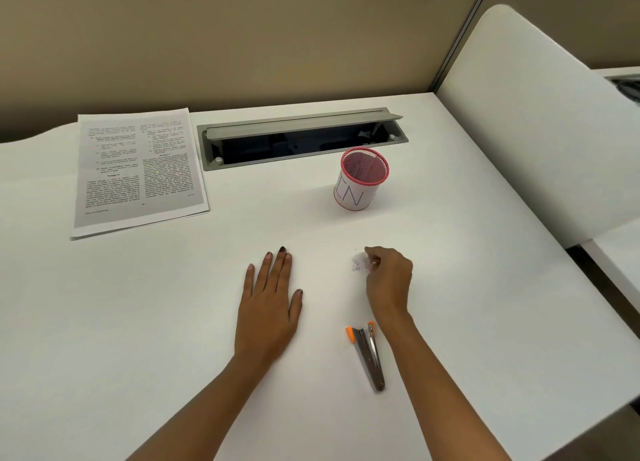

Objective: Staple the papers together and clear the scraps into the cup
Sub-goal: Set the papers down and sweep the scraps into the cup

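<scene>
A stack of printed papers (pixel 138 169) lies flat at the far left of the white desk (pixel 138 322). A red mesh cup (pixel 362 180) wrapped in white paper stands upright in the middle, behind my hands. Small white paper scraps (pixel 359 263) sit on the desk in front of the cup. My right hand (pixel 389 280) curls over them, fingertips pinching at the scraps. My left hand (pixel 270 301) rests flat on the desk, palm down, fingers together, holding nothing. A grey stapler with orange ends (pixel 369 353) lies near my right wrist.
An open grey cable tray (pixel 301 138) is set into the desk behind the cup. A tan partition wall (pixel 242 38) stands at the back. A white divider panel (pixel 526 131) runs along the right side, with the desk edge beyond it.
</scene>
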Tool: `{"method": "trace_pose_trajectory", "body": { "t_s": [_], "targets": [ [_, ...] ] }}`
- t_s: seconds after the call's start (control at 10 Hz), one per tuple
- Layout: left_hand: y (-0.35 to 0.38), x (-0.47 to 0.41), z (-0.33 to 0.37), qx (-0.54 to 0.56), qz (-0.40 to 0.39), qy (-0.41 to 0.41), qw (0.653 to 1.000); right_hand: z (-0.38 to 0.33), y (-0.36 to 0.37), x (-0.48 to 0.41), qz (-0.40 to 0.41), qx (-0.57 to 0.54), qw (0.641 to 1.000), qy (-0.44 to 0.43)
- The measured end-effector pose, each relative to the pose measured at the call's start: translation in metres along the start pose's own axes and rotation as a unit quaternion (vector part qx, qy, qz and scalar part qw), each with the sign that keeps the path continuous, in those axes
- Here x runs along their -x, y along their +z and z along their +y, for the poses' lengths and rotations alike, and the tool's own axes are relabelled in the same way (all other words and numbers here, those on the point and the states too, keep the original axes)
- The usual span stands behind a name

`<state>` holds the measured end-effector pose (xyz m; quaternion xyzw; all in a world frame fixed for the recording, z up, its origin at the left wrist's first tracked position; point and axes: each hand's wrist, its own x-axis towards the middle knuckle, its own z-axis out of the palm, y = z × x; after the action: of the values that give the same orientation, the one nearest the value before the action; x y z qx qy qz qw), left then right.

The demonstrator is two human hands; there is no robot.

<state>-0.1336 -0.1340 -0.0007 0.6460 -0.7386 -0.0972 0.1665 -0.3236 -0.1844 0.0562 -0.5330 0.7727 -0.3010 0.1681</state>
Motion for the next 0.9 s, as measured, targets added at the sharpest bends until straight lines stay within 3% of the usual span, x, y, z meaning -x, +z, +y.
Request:
{"method": "trace_pose_trajectory", "body": {
  "t_s": [0.1, 0.3, 0.5, 0.6, 0.7, 0.8, 0.9],
  "targets": [
    [-0.001, -0.001, 0.0, -0.003, 0.002, -0.002, 1.0, 0.008, 0.001, -0.003, -0.031, 0.008, 0.999, -0.012],
    [0.0, 0.0, 0.0, -0.01, -0.003, -0.003, 1.0, 0.014, 0.005, 0.017, -0.173, 0.162, 0.961, -0.142],
    [0.0, -0.001, 0.0, -0.009, -0.004, -0.007, 1.0, 0.021, 0.007, 0.018, -0.074, 0.291, 0.926, -0.228],
    [0.0, 0.0, 0.0, -0.01, -0.005, -0.007, 1.0, 0.009, -0.003, 0.017, -0.062, 0.311, 0.918, -0.238],
    [0.001, 0.0, 0.0, -0.01, -0.005, -0.007, 1.0, 0.004, -0.007, 0.009, -0.038, 0.261, 0.933, -0.246],
    [0.0, 0.0, 0.0, -0.009, -0.004, -0.006, 1.0, 0.002, -0.008, 0.0, -0.039, 0.273, 0.939, -0.205],
    [0.0, 0.0, 0.0, -0.008, -0.004, -0.006, 1.0, 0.014, -0.007, -0.013, -0.083, 0.244, 0.962, -0.094]
  ]
}}
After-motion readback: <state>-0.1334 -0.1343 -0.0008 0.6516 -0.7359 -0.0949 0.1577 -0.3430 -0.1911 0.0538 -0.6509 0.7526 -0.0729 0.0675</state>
